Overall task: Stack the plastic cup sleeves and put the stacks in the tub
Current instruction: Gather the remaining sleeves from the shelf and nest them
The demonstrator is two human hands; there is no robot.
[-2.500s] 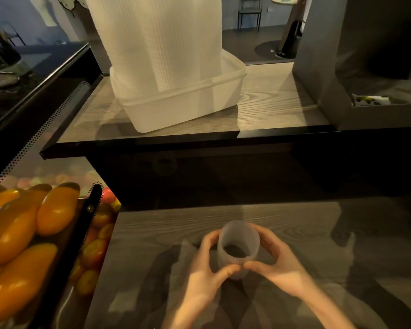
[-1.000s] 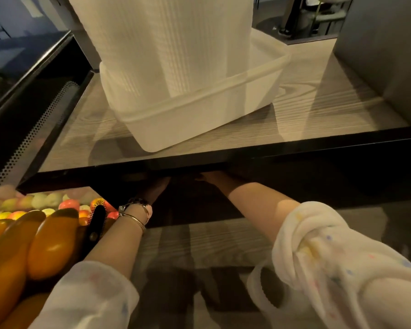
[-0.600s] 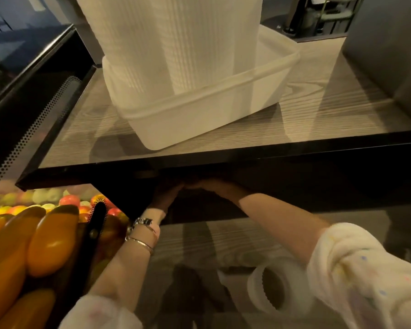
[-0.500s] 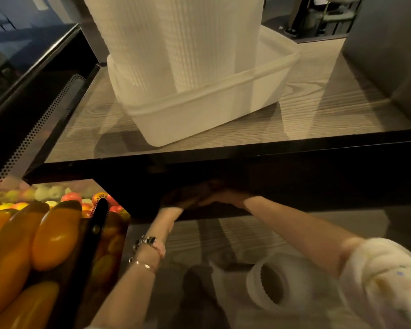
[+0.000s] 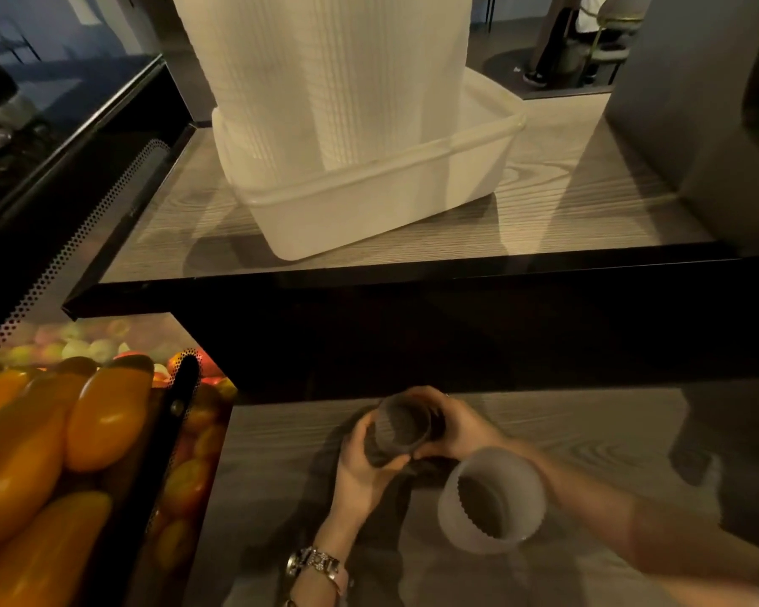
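Left hand [image 5: 360,468] and right hand [image 5: 459,429] grip a cup sleeve [image 5: 397,431] on lower shelf [image 5: 588,427]; second sleeve [image 5: 491,501] beside; tub [image 5: 369,208] above.

The tall stacks [image 5: 325,81] in the tub [image 5: 369,208] are running off the top edge. The upper shelf [image 5: 413,273] is shadowing the sleeve [image 5: 397,433], blurring its ribs. The right forearm [image 5: 632,532] is leaving by the bottom-right corner; the fruit [image 5: 27,453] is getting cropped on the left.

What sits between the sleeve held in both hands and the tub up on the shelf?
In the head view, only the shelf's dark front edge and the shadowed gap under it separate the held sleeve from the tub; no object lies between.
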